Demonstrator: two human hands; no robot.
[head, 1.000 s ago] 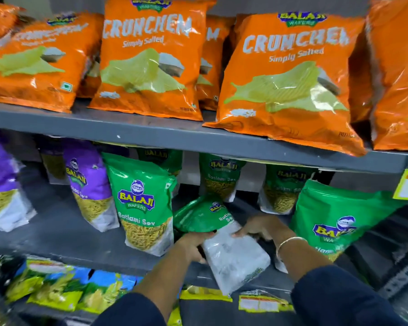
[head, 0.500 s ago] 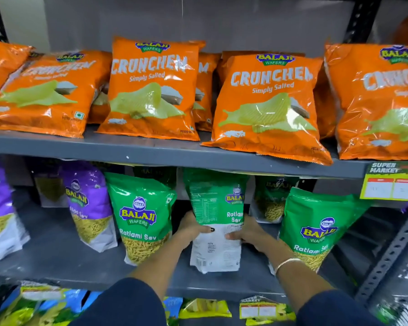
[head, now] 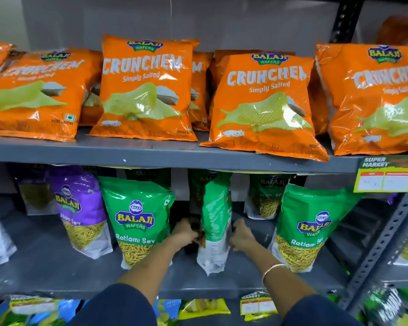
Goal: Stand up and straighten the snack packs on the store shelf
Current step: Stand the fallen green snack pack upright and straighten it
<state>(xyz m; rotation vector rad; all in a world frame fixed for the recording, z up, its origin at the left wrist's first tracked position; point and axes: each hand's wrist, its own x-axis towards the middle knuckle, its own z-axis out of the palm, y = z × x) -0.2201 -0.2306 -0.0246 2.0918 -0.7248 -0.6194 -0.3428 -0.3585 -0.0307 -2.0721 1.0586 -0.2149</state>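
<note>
Fingers (head: 191, 234) of the left hand (head: 185, 232) and of the right hand (head: 242, 234) are closed against opposite sides of a green pack (head: 216, 222), which is held upright and edge-on upon the middle shelf (head: 57, 267). It is flanked by two front-facing Ratlami Sev pouches (head: 137, 220). Orange Crunchem bags (head: 146, 90) are seen leaning on the upper shelf (head: 165, 156). A bangle (head: 272, 270) is worn on the right wrist.
</note>
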